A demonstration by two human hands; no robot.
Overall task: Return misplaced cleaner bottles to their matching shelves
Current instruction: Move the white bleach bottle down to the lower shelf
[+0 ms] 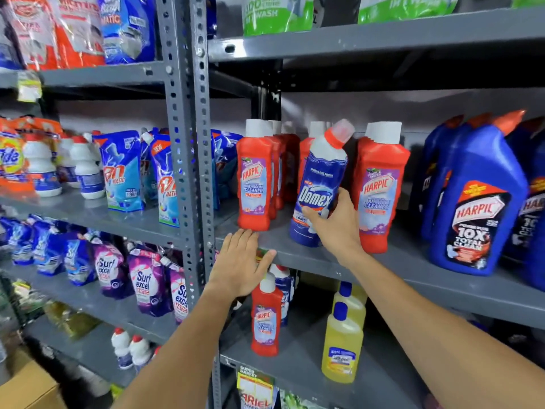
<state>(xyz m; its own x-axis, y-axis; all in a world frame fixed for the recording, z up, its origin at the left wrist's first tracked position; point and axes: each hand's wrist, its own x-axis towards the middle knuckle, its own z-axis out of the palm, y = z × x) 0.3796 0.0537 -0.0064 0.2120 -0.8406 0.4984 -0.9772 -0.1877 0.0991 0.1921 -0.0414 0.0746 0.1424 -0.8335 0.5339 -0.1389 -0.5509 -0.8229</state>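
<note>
A: Nearest the lens are two bare forearms rising from the bottom edge. The left hand [241, 261] lies flat with fingers spread on the front lip of the middle shelf [413, 270] at centre frame; its grip is released, holding nothing.

B: And the right hand [333, 222]?

A: Its grip is wrapped round the lower body of the Domex bottle [320, 184], a blue and white one with a red cap, tilted with its neck leaning toward the right of the frame. Its base is at or just above the shelf board; I cannot tell whether it touches.

B: What surrounds it, biggest first?

A: At the right edge, the large blue Harpic bottles [477, 202]. Then rows of red Harpic bottles [255, 178] on either side of the Domex, which plainly does not match them. Below centre, a lone red Harpic bottle [267, 317] stands beside yellow cleaner bottles [342, 346], with blue and white bottles close behind it.

B: How will the Domex handle?

A: Probably stiff plastic, fairly heavy if full, with a glossy label that may slip. I judge the body's middle the safest hold, not the angled neck.
</note>
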